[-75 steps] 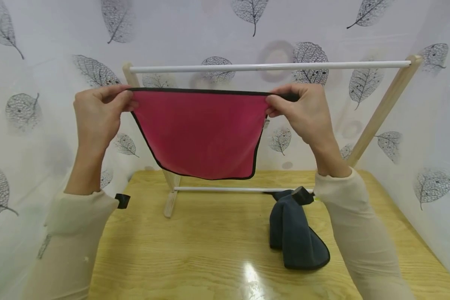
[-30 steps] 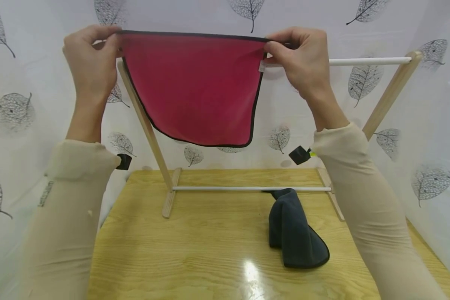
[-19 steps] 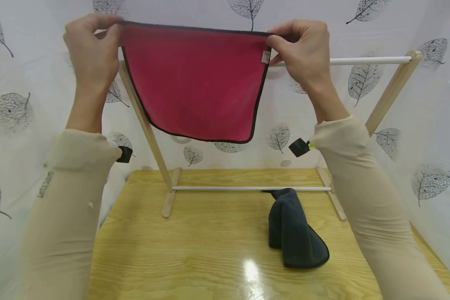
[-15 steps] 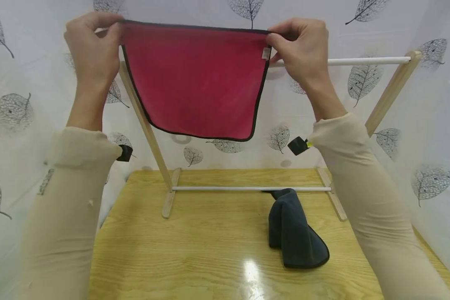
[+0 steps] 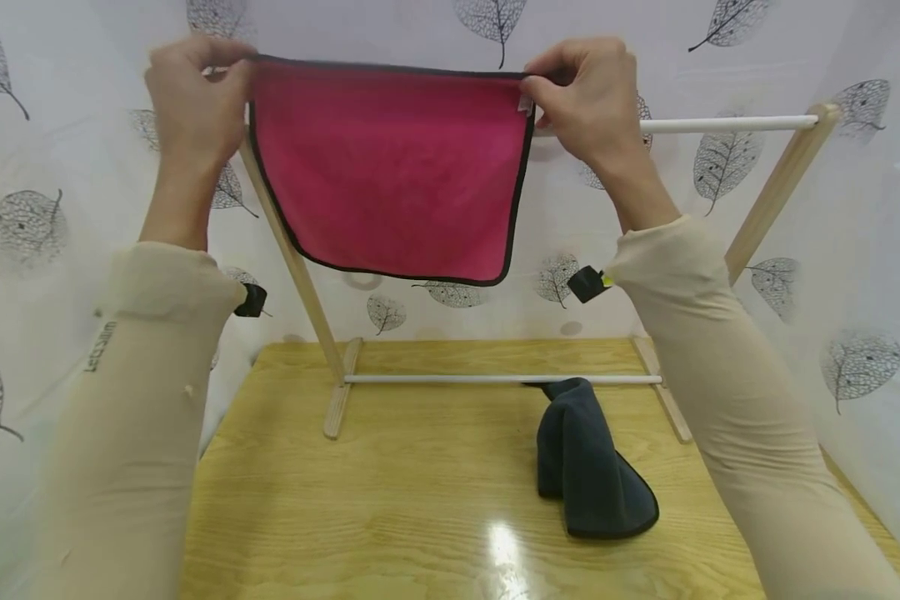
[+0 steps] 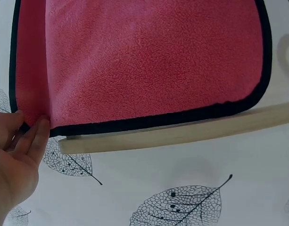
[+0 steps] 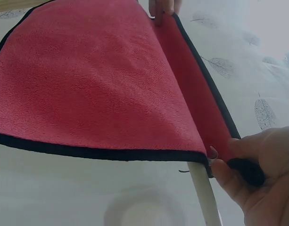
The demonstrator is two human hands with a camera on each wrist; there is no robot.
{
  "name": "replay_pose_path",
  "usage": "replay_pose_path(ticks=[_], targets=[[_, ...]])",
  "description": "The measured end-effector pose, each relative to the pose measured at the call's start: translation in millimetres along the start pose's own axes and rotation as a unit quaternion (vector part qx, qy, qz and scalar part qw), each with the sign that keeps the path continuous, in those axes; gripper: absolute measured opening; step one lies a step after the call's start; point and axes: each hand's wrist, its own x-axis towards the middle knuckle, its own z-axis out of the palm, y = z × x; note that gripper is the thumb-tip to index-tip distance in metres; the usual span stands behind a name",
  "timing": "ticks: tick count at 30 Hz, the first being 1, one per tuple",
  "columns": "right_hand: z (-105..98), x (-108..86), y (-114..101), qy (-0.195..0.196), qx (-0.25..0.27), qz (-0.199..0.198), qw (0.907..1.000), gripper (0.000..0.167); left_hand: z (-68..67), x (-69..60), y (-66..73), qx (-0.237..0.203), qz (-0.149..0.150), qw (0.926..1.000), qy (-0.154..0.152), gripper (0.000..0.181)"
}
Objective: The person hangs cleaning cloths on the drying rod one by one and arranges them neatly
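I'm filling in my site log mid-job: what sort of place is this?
Probably a small indoor tabletop workspace, perhaps a curtained booth: leaf-print sheeting rises behind and on both sides of a wood-grain table, where a wood-framed hanging rack stands.

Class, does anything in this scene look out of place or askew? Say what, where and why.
The dark grey cloth stands out: it lies bunched on the table, its far end at the lower rod, while the left hand and right hand hold the pink cloth spread out. No spill or damage shows.
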Motion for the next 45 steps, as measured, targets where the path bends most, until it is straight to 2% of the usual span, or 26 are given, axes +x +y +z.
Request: replay_pose_path(ticks=[8, 18, 25, 33, 37, 39, 43, 45], targets=[[6, -0.2, 3, -0.001, -0.084, -0.021, 0.9962, 0.018, 2.4, -0.4, -7.4, 0.058, 0.005, 0.998, -0.026, 0.029], [8, -2.3, 6, -0.027, -0.127, 0.02, 0.9913, 0.021, 4.0, 0.9, -11.3, 0.079, -0.02, 0.9952, -0.053, 0.03], [9, 0.9, 8, -0.043, -0.147, 0.03, 0.9878, 0.023, 4.0, 0.7, -14.4, 0.124, -0.035, 0.988, -0.085, 0.037], [10, -1.8, 7, -0.053, -0.16, 0.021, 0.9855, 0.028, 0.8, -1.2, -18.1, 0.154, -0.049, 0.9789, -0.125, 0.042], [10, -4.1, 9, -0.05, -0.156, 0.016, 0.9863, 0.033, -0.2, -4.0, -20.1, 0.145, -0.066, 0.9757, -0.15, 0.044], [10, -4.8, 10, -0.05, -0.155, 0.02, 0.9865, 0.034, 0.2, -4.9, -21.9, 0.135, -0.068, 0.9765, -0.154, 0.045], [10, -5.8, 12, -0.043, -0.158, 0.016, 0.9865, 0.032, 2.2, -6.8, -26.1, 0.112, -0.069, 0.9815, -0.139, 0.043], [11, -6.5, 13, -0.034, -0.152, 0.001, 0.9878, 0.028, 3.2, -7.8, -27.9, 0.101, -0.068, 0.9847, -0.125, 0.036]])
